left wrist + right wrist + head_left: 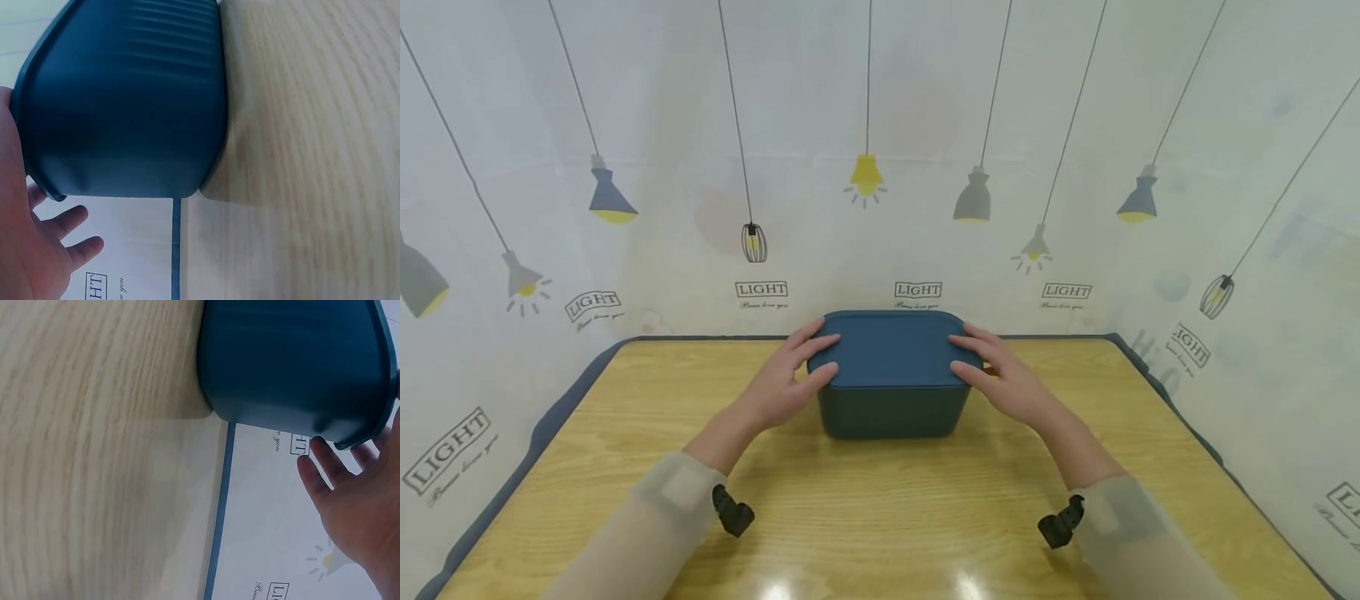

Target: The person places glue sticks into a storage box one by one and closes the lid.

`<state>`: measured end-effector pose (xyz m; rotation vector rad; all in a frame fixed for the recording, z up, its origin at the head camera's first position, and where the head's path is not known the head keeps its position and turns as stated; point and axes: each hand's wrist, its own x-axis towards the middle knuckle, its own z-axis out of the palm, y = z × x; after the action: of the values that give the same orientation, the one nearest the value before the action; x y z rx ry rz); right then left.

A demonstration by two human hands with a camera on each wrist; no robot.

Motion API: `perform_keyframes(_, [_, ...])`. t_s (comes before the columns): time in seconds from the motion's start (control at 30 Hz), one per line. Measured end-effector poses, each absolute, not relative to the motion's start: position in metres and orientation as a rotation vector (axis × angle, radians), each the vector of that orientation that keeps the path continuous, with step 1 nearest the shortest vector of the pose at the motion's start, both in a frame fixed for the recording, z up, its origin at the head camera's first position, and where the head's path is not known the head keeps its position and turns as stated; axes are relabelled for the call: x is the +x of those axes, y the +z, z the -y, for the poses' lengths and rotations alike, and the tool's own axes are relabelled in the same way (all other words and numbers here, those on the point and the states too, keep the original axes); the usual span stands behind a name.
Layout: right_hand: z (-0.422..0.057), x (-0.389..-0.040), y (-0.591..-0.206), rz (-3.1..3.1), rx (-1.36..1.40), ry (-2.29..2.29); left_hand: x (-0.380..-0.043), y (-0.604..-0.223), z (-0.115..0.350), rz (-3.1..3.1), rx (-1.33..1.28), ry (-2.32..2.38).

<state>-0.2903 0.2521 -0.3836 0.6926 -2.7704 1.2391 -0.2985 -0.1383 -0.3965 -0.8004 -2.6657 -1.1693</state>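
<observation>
A dark teal box (895,415) stands on the wooden table, with a flat blue lid (895,348) on top. My left hand (778,385) touches the lid's left end, its thumb and some fingertips lying over the edge. At the opposite end, my right hand (1011,385) rests on the lid in much the same way. Seen from the left wrist, the box wall (125,119) has faint ribs, and two fingers stretch out past the rim. From the right wrist, fingers extend beside the box's lower corner. Whatever the box may contain is hidden.
The wooden table (880,508) has a dark blue border along its edges. Behind and to both sides hangs a pale curtain (820,108) printed with lamps and the word LIGHT. Black straps with small devices circle both wrists, over light sleeves (647,517).
</observation>
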Motion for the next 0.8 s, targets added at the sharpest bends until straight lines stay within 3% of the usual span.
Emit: perform_keyframes(0.8, [-0.249, -0.297, -0.396, 2.690, 0.708, 1.299, -0.301, -0.401, 0.133, 2.636, -0.798, -1.149])
